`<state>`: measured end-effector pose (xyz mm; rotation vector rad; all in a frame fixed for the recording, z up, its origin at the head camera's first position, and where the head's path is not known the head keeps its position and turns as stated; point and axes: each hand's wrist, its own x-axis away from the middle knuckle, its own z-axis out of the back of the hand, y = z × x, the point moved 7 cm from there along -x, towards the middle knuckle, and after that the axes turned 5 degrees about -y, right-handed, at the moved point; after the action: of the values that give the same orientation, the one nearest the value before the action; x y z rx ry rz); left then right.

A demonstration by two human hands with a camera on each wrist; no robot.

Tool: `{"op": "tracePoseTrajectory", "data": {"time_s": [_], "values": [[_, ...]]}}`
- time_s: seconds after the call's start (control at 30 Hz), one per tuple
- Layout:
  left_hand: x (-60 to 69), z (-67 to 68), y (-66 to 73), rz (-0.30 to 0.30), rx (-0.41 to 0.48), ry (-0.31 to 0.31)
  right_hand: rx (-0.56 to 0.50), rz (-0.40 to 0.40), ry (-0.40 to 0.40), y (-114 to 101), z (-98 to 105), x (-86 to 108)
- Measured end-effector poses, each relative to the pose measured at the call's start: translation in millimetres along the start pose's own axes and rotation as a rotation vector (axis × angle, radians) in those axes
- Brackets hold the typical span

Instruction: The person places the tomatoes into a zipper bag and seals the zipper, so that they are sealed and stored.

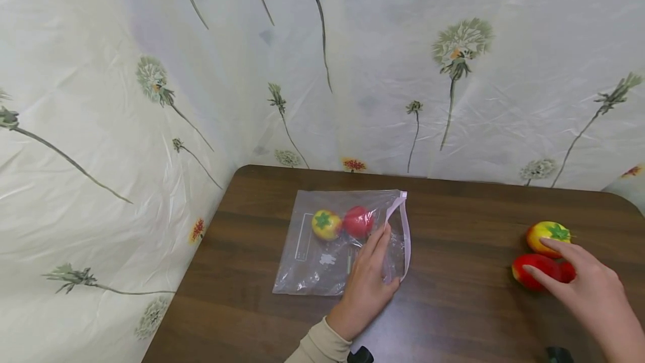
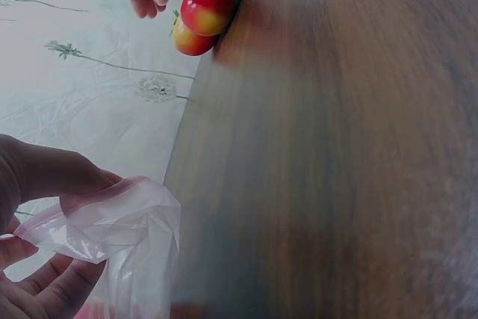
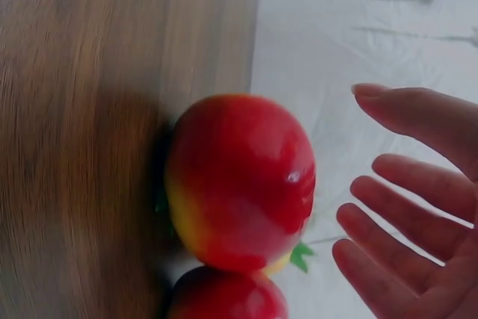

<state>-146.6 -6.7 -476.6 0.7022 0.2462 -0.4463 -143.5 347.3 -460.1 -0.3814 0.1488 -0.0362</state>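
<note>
A clear zip bag (image 1: 292, 273) lies on the brown table, its lilac zip edge (image 1: 407, 234) parted on the right. Inside it are a yellow-red toy fruit (image 1: 325, 225) with a green leafy top and a red one (image 1: 358, 222). My left hand (image 1: 364, 284) pinches the bag's mouth between thumb and fingers, as the left wrist view shows. At the right, my right hand (image 1: 592, 282) hovers over loose toy fruits, fingers spread and holding nothing. Among these are a red-yellow fruit (image 1: 546, 238) with a green top and a red fruit (image 3: 239, 184); another red one (image 3: 228, 296) sits beside it.
The dark wooden table (image 1: 463, 228) stretches between the bag and the loose fruits. Behind it and on the left hangs a pale sheet (image 1: 373, 99) printed with dandelions. Small dark objects (image 1: 360, 354) show near the bottom edge by each wrist.
</note>
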Motion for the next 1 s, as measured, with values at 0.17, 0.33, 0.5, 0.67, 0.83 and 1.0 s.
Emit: {"op": "tracePoseTrajectory", "data": {"time_s": [0.17, 0.33, 0.5, 0.67, 0.83, 1.0], "values": [[0.0, -0.7, -0.3, 0.001, 0.006, -0.004, 0.018, 0.0, -0.022, 5, 1, -0.2], [-0.2, -0.2, -0.4, 0.003, 0.006, -0.004, 0.033, -0.006, -0.076, 9, -3, -2.5], [-0.4, 0.5, -0.4, -0.004, 0.001, -0.002, 0.037, -0.002, -0.114, 10, -8, -4.7], [-0.4, 0.4, 0.3, -0.018, -0.028, 0.008, 0.039, -0.01, -0.127, 11, -10, -5.3], [0.0, 1.0, 0.6, -0.018, -0.032, 0.007, 0.053, -0.017, -0.136, 13, -11, -6.1], [-0.2, 1.0, 1.1, -0.014, -0.023, 0.004, 0.056, -0.004, -0.163, 16, -14, -6.9]]}}
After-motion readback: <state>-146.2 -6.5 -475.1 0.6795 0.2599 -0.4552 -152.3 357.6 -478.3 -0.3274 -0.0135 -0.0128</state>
